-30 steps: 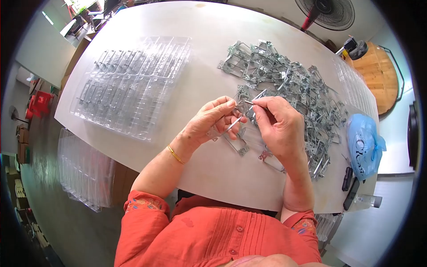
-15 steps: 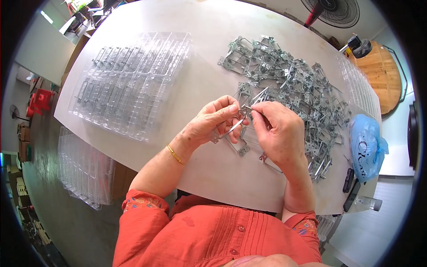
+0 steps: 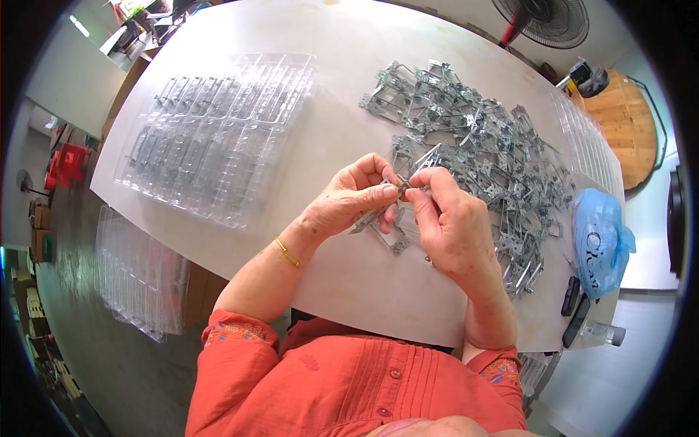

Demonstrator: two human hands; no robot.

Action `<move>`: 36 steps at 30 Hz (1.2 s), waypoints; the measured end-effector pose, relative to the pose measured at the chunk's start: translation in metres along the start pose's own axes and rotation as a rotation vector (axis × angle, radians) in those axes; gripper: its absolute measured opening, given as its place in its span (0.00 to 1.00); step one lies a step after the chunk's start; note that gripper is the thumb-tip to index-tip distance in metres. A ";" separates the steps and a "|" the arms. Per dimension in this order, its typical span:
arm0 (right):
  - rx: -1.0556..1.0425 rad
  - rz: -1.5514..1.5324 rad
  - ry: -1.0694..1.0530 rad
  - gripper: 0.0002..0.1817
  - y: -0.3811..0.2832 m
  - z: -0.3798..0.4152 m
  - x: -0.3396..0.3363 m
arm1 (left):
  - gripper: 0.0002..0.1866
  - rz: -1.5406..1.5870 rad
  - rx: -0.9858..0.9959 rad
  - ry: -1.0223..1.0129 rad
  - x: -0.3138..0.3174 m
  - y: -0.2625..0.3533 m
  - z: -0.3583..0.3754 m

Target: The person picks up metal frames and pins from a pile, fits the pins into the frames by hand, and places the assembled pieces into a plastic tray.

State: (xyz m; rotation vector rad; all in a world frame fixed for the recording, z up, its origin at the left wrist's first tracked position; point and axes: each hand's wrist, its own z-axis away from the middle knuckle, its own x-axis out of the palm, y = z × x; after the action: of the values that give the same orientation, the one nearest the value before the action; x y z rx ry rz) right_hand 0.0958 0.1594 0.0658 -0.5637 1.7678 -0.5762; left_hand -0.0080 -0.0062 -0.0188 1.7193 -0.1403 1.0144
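Between my two hands is a small metal bracket assembly (image 3: pixel 373 215) with a thin rod, mostly hidden by fingers. My left hand (image 3: pixel 357 195) is closed around it, thumb pressed on top. The fingertips of my right hand (image 3: pixel 450 218) pinch its upper end, close to the left thumb. Just beyond, a big pile of similar metal bracket-and-rod parts (image 3: pixel 466 124) spreads over the white table (image 3: pixel 328 269). One part lies under my hands, its plate (image 3: pixel 397 246) showing below the left fingers.
Clear plastic trays (image 3: pixel 211 138) with metal parts in their slots lie at the left. More trays (image 3: pixel 138 269) stand below the table edge, and another tray (image 3: pixel 582 138) is far right. A blue plastic bag (image 3: pixel 603 237), dark tools (image 3: pixel 573 309) and a clear bottle (image 3: pixel 604 333) sit at right.
My right hand has shifted slightly left and down, bringing its fingertips nearer the left thumb. The held part has turned, and its rod shows less.
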 end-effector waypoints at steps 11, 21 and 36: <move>0.252 -0.278 -0.278 0.08 -0.007 -0.005 -0.009 | 0.18 -0.125 -0.067 -0.017 -0.004 -0.003 0.005; 0.107 -0.157 0.002 0.07 -0.004 0.000 -0.004 | 0.19 -0.275 -0.150 -0.135 0.006 -0.003 0.008; 0.018 -0.506 0.155 0.06 0.009 0.000 0.001 | 0.16 0.203 0.101 -0.080 -0.008 -0.005 0.005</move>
State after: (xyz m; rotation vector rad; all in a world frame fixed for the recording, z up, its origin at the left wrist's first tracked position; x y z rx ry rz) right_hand 0.0952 0.1654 0.0597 -0.9875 1.7641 -1.0055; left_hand -0.0075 -0.0113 -0.0284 1.8661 -0.3256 1.1169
